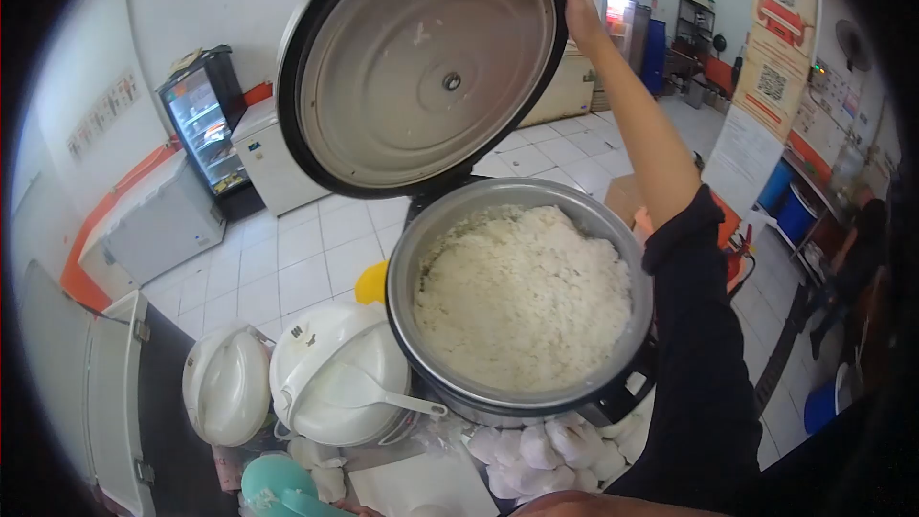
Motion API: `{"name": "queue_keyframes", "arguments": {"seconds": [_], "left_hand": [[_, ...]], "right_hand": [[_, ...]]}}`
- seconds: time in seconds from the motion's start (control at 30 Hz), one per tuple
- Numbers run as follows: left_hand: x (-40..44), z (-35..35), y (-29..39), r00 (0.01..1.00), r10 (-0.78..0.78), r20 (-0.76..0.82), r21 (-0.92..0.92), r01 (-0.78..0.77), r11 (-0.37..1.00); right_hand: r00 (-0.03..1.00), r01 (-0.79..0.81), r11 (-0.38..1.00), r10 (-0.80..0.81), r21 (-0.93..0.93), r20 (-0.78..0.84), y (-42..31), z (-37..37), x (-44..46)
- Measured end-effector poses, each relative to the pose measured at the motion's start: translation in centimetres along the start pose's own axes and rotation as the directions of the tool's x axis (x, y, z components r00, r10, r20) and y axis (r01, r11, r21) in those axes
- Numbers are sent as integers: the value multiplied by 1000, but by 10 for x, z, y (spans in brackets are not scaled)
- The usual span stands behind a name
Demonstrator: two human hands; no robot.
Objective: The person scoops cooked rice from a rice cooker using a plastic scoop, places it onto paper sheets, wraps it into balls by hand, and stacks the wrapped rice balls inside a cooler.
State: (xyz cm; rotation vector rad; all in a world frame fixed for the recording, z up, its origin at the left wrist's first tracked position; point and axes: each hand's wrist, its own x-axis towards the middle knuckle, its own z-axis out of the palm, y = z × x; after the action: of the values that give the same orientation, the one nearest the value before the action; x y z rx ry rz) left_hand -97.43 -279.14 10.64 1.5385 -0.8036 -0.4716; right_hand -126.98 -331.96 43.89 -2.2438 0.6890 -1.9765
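Note:
A large rice cooker [627,364] stands with its pot full of white cooked rice [525,297]. Its round lid [383,86] is tilted up, with bits of rice stuck to the inner face. My right hand [579,14] grips the lid's right edge, arm stretched upward. At the bottom edge only a few fingers of my left hand [356,509] show, closed at the handle of a teal scoop [278,481]; most of that hand is out of frame. A white rice paddle [369,393] rests on a white lidded container [335,354] left of the cooker.
Another white lidded container [227,385] stands further left. Several white filled bags [541,450] lie before the cooker, near a white board [421,488]. Freezers [163,215] and a display fridge [203,124] line the walls. A person [852,249] is at far right.

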Motion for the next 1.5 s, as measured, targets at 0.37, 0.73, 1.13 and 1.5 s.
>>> {"name": "queue_keyframes", "arguments": {"seconds": [0.37,0.73,1.13,1.5], "left_hand": [[51,4,69,905,325,275,-6,-337,942],[183,190,184,580,247,776,-59,-323,945],[22,0,41,243,796,555,-83,-935,344],[-74,-112,-189,442,300,845,265,-834,484]], "right_hand": [[937,296,920,-227,-258,267,-52,-133,-157],[825,366,793,-34,-487,564,-122,-212,-265],[569,-606,793,489,-65,661,-355,-37,-515],[353,-468,854,417,-228,837,-397,74,-677]]}}
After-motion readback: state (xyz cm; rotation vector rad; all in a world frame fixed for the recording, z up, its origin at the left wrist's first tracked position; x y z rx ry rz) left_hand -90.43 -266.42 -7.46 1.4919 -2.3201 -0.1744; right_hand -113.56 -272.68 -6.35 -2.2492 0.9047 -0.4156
